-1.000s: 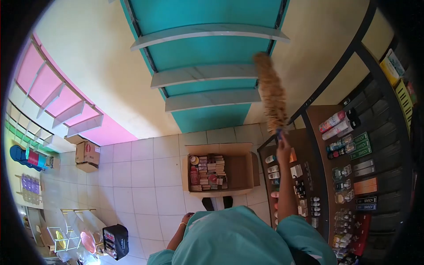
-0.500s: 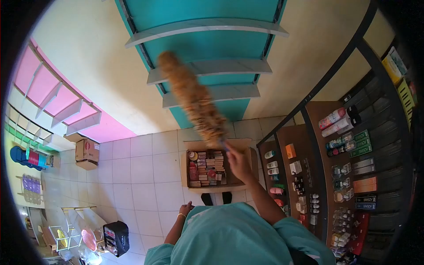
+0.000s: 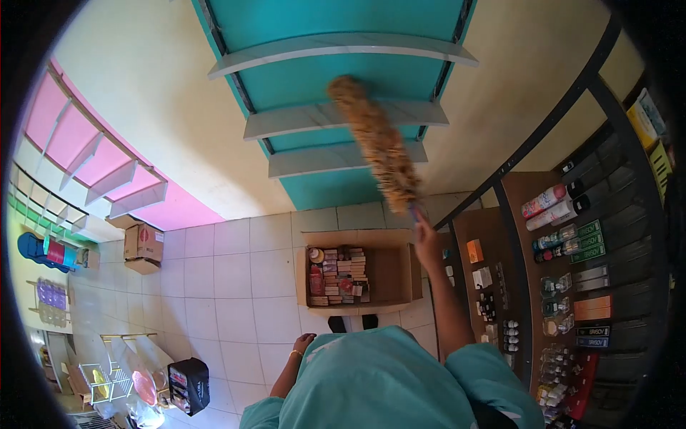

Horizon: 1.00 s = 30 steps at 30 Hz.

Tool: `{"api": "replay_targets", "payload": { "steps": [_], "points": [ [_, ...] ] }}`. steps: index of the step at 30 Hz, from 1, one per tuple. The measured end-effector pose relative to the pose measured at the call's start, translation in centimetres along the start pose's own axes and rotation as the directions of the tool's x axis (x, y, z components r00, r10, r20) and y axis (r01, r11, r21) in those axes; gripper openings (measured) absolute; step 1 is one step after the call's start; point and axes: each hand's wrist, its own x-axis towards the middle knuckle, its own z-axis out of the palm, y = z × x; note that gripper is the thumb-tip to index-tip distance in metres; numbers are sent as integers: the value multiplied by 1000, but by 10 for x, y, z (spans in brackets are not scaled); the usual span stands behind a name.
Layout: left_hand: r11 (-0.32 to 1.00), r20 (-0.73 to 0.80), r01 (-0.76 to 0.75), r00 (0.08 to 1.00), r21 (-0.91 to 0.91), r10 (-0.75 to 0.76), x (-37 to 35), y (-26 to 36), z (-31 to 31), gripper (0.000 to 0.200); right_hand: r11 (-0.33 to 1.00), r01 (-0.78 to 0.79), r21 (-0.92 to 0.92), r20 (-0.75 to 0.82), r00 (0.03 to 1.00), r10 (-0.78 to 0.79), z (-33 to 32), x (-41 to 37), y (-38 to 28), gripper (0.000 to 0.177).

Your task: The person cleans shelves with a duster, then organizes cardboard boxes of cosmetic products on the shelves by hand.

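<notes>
My right hand (image 3: 426,240) is closed around the handle of a brown fluffy duster (image 3: 376,141), stretched out in front of me to the right. The duster slants up and left, crossing the middle shelf (image 3: 286,122) and the lower shelf (image 3: 307,163) of a teal wall unit in this view. Its tip lies against the teal panel (image 3: 286,84) above the middle shelf. Down at my side hangs my left hand (image 3: 304,343), fingers curled in with nothing showing in them. A bracelet circles that wrist.
On the floor before my feet stands an open cardboard box (image 3: 394,275), its left part filled with small packages. A dark-framed rack (image 3: 516,236) of bottles and boxes rises at my right. Leftward are another carton (image 3: 143,243), a black bag (image 3: 188,386) and pink-backed shelves (image 3: 136,179).
My right hand has swung the duster to the right along the shelves, and its tip has moved from the left part toward the middle. My left hand stays low at my side.
</notes>
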Motion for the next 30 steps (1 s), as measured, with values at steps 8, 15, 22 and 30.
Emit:
{"api": "replay_targets", "payload": {
  "steps": [8,15,22,30],
  "points": [
    [983,82,118,991,-143,-106,4,7,2,32,884,-433,178,-159,873,460,-93,-17,52,39],
    [671,208,77,971,-737,117,-17,192,36,43,986,28,164,-156,988,-2,-32,-73,-17,39],
    [282,8,-144,879,-949,476,9,363,55,44,967,252,48,293,921,-254,49,-38,-105,43],
    [537,-200,-382,909,-752,367,65,357,26,38,943,307,-129,286,922,-262,6,18,-39,41]
  ]
}}
